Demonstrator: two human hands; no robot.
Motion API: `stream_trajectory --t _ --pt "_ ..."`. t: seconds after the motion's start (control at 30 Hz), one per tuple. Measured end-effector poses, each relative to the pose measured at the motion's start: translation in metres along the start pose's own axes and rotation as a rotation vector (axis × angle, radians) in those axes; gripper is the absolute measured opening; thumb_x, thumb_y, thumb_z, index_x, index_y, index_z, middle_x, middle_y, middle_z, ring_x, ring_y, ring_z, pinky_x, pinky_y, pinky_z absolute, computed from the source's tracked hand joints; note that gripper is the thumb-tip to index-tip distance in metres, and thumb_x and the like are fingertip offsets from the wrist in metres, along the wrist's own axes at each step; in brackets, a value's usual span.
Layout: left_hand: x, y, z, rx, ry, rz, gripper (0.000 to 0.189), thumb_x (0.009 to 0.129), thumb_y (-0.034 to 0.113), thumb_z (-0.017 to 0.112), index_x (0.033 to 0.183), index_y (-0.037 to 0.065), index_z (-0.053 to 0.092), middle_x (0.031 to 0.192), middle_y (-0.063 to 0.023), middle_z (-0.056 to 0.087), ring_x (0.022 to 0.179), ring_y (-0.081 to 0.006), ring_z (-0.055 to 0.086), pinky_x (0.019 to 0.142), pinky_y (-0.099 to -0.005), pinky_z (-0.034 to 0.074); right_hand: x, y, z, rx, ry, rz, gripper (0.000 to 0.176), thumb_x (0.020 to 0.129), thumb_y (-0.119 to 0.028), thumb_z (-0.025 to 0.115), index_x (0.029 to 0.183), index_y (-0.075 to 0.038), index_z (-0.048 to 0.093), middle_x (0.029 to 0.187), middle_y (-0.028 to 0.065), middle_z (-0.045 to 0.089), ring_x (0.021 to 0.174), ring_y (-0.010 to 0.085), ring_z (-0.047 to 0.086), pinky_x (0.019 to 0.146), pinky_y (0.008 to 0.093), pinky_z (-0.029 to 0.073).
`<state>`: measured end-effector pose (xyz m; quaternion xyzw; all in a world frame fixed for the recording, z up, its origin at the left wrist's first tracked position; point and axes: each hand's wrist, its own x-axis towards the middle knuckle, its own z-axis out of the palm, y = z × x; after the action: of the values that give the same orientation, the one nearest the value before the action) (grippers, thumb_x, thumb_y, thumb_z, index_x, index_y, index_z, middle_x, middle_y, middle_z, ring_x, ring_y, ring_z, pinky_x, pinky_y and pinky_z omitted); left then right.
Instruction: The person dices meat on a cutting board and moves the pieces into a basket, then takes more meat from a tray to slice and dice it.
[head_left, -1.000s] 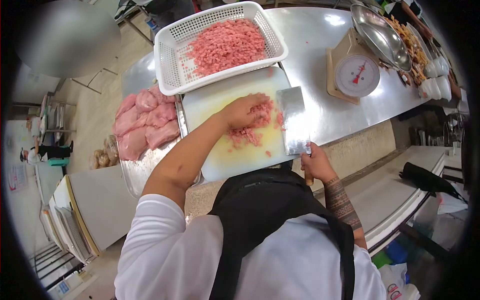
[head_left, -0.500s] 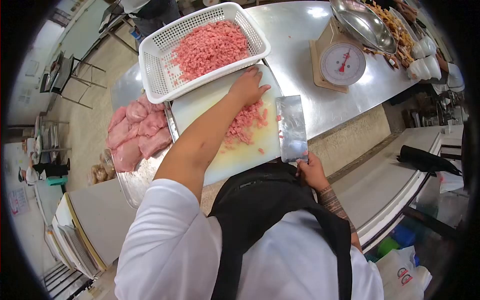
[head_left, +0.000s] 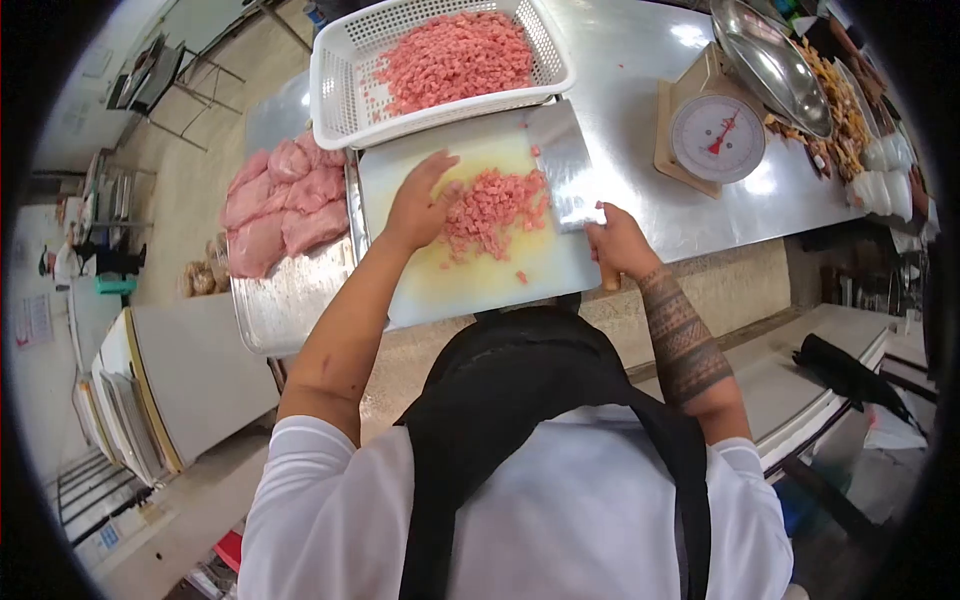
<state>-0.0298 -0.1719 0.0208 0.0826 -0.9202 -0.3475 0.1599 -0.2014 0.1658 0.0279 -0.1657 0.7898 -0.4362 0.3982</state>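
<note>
Two hands, two different grips. Your right hand is wrapped tight round the handle of the cleaver, whose broad blade lies at the right side of the pile of diced meat. Your left hand is open, fingers spread, touching the pile's left edge. The pile sits in the middle of the white cutting board.

Much looks done. The white basket, resting on the board's far edge, already holds a broad heap of the same dice. What seems left is this one pile on the board and the whole raw meat pieces, uncut on the steel tray just left of it.

Everything rests on a stainless table, with a dial scale and a steel bowl to your right. A pale tiled floor stretches away to your left.
</note>
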Motion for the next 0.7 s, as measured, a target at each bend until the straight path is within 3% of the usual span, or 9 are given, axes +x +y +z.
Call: stream_trajectory --t 0.13,0.33,0.53,0.67,0.7 --pt "-0.039 -0.027 0.006 0.071 0.088 -0.192 0.055 0.106 0.035 0.064 0.149 0.002 0.057 0.160 -0.0251 0.049 0.151 -0.0405 0.044 0.127 -0.0480 0.032 0.015 -0.013 -0.013 -0.087 -0.152 0.001 0.053 0.100 -0.013 0.064 0.147 0.008 0.050 0.079 0.0076 0.066 0.062 0.0161 0.065 0.059 0.0336 0.055" --pt "-0.075 -0.001 0.037 0.027 0.061 -0.223 0.080 0.101 0.042 0.070 0.162 0.002 0.038 0.163 -0.0260 0.044 0.156 -0.0419 0.036 0.131 -0.0517 0.021 0.024 0.000 -0.036 -0.195 -0.413 -0.052 0.047 0.102 -0.015 0.064 0.143 0.005 0.053 0.084 0.0070 0.068 0.064 0.0140 0.065 0.060 0.0322 0.057" --pt "-0.084 0.063 0.079 0.089 0.012 -0.029 0.127 0.076 0.056 0.090 0.170 0.008 0.020 0.174 -0.0268 0.019 0.161 -0.0460 0.021 0.130 -0.0578 0.020 0.004 -0.005 -0.031 -0.229 -0.459 -0.044 0.048 0.103 -0.016 0.063 0.144 0.007 0.052 0.085 0.0081 0.069 0.064 0.0143 0.067 0.061 0.0324 0.059" --pt "-0.088 0.075 0.109 0.183 0.068 -0.081 0.136 0.066 0.058 0.094 0.172 0.017 0.020 0.174 -0.0302 0.014 0.160 -0.0536 0.017 0.129 -0.0623 0.020 -0.002 0.004 -0.024 -0.250 -0.452 -0.038 0.045 0.106 -0.016 0.062 0.143 0.007 0.051 0.086 0.0069 0.067 0.067 0.0135 0.067 0.062 0.0311 0.060" --pt "-0.085 0.078 0.115 0.218 0.101 -0.113 0.133 0.068 0.060 0.092 0.172 0.018 0.021 0.174 -0.0307 0.014 0.159 -0.0545 0.018 0.128 -0.0640 0.021 -0.004 0.003 -0.022 -0.248 -0.464 -0.030 0.043 0.108 -0.016 0.061 0.143 0.006 0.050 0.086 0.0059 0.066 0.068 0.0129 0.066 0.062 0.0304 0.060"
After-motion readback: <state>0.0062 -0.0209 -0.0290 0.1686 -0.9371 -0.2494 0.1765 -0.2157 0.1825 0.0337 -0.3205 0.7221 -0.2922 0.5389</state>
